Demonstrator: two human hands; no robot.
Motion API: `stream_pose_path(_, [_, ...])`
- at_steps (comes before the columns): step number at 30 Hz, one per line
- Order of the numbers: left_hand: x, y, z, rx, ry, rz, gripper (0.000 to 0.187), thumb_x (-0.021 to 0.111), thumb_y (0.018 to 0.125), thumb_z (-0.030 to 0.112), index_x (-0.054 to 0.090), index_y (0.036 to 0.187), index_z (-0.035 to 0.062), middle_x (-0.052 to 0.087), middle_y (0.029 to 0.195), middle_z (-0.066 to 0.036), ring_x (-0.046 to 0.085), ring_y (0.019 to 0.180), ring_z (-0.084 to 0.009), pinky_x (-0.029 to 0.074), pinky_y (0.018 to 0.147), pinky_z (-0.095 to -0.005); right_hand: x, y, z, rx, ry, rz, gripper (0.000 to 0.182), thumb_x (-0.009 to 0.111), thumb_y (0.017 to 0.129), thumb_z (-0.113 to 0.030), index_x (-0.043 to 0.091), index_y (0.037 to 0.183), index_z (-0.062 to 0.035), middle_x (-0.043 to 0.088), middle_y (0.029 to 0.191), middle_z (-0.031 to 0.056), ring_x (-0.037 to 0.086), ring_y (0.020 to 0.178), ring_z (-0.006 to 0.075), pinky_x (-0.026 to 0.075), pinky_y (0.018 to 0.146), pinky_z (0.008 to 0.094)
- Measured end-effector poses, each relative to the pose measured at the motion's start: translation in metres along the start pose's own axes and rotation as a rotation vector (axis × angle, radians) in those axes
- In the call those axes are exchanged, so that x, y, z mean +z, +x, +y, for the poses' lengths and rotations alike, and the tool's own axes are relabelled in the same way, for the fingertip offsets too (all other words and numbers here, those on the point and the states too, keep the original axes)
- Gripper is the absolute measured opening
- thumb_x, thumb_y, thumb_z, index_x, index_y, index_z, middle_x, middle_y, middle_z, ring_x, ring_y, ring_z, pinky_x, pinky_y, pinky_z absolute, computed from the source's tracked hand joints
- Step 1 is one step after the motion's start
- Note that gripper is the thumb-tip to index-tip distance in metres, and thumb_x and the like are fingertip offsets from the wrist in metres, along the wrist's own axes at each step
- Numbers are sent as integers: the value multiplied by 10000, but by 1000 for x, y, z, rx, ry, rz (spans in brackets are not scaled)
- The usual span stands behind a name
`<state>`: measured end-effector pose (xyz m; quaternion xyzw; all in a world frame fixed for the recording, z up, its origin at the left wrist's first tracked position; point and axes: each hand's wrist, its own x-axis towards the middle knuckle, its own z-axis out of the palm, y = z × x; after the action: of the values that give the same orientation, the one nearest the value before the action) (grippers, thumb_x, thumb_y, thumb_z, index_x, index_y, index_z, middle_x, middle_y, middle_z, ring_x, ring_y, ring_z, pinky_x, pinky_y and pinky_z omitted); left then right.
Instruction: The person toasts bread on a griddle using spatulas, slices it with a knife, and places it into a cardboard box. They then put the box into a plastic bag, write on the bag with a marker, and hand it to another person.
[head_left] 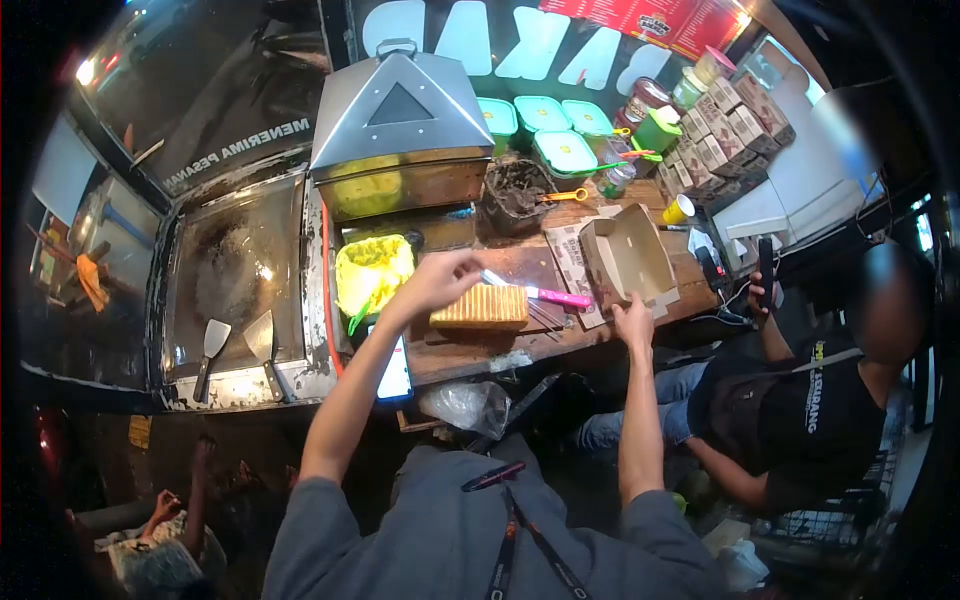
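Note:
My left hand (440,281) hovers just above the left end of a block of toasted bread (480,307) with golden stripes. Its fingers are loosely bent and apart, with nothing seen in them. Right behind the bread lies a knife with a pink handle (560,298), its blade partly hidden. My right hand (633,322) grips the near edge of an open cardboard box (622,258), brown outside and pale inside. The box rests tilted on printed flat cardboard (572,270) on the wooden counter.
A yellow-lined tub (372,275) and phone (396,368) are left of the bread. Farther left, two spatulas (262,350) lie on the griddle (235,265). Behind stand a metal case (400,110), a dark pot (515,195) and stacked boxes (730,135). A person (790,410) sits right, holding a phone.

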<state>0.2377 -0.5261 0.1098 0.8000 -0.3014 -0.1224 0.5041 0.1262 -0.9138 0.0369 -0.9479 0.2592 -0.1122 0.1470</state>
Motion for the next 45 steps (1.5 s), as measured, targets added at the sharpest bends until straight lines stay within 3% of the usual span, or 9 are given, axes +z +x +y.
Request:
stream_pose_path(3, [9, 68, -40, 0, 302, -143, 215, 609, 817, 156, 651, 1014, 82, 679, 963, -131, 655, 885, -272, 521, 763, -371, 6, -5, -28, -268, 56, 158, 302, 660, 763, -134, 604, 1048, -53, 652, 857, 188, 633, 813, 348, 496, 742, 427])
stream_pose_path(9, [45, 121, -122, 68, 840, -401, 208, 640, 702, 71, 659, 905, 113, 656, 962, -105, 626, 934, -282, 522, 760, -391, 87, -2, -51, -615, 110, -54, 286, 687, 740, -114, 629, 1017, -72, 569, 976, 196, 554, 926, 366, 455, 800, 444])
stream_pose_path(16, [47, 113, -136, 274, 999, -275, 177, 650, 685, 90, 650, 861, 112, 645, 937, -70, 614, 919, -262, 518, 742, -380, 76, -1, -41, -525, 58, -102, 244, 700, 734, -130, 645, 968, -84, 598, 899, 172, 582, 850, 365, 463, 732, 462])
stream_pose_path(21, [49, 108, -134, 213, 1033, -226, 144, 615, 724, 112, 642, 865, 120, 647, 911, -62, 618, 900, -253, 521, 722, -362, 30, -17, -24, -318, -19, -68, 215, 659, 771, -106, 622, 980, -74, 604, 890, 168, 590, 853, 367, 477, 727, 434])
stream_pose_path(28, [47, 121, -136, 439, 1069, -40, 104, 562, 782, 130, 582, 884, 120, 608, 837, -49, 609, 864, -240, 532, 676, -345, -48, -113, -27, -208, 400, -119, 208, 636, 804, -139, 607, 998, -72, 591, 902, 165, 579, 857, 377, 464, 726, 433])
stream_pose_path(35, [-9, 121, -72, 287, 805, -165, 188, 658, 734, 98, 555, 882, 46, 600, 857, -113, 607, 838, -310, 499, 686, -405, -20, -166, -36, -92, 289, -36, 208, 674, 774, -103, 619, 962, -29, 611, 867, 151, 604, 780, 341, 475, 679, 384])
stream_pose_path(39, [-34, 106, -36, 277, 420, 88, 221, 705, 684, 5, 617, 885, 29, 644, 834, -125, 638, 773, -252, 501, 708, -331, -2, -177, -11, -16, 421, 32, 202, 684, 797, -116, 600, 953, -19, 621, 792, 128, 625, 678, 238, 485, 613, 360])
stream_pose_path(43, [-33, 93, -8, 83, -98, 335, 114, 661, 837, 105, 622, 923, 42, 639, 846, -24, 598, 799, -137, 476, 730, -277, 45, -201, 23, 151, 515, -129, 198, 672, 823, -121, 572, 961, -20, 615, 763, 79, 596, 578, 135, 481, 493, 295])
stream_pose_path(45, [-22, 85, 7, 265, -379, 487, 119, 547, 940, 195, 564, 970, 81, 604, 858, -34, 555, 795, -107, 452, 699, -245, 49, -217, 22, 289, 582, -228, 205, 663, 831, -123, 555, 971, -19, 616, 768, 65, 586, 555, 108, 471, 449, 261])
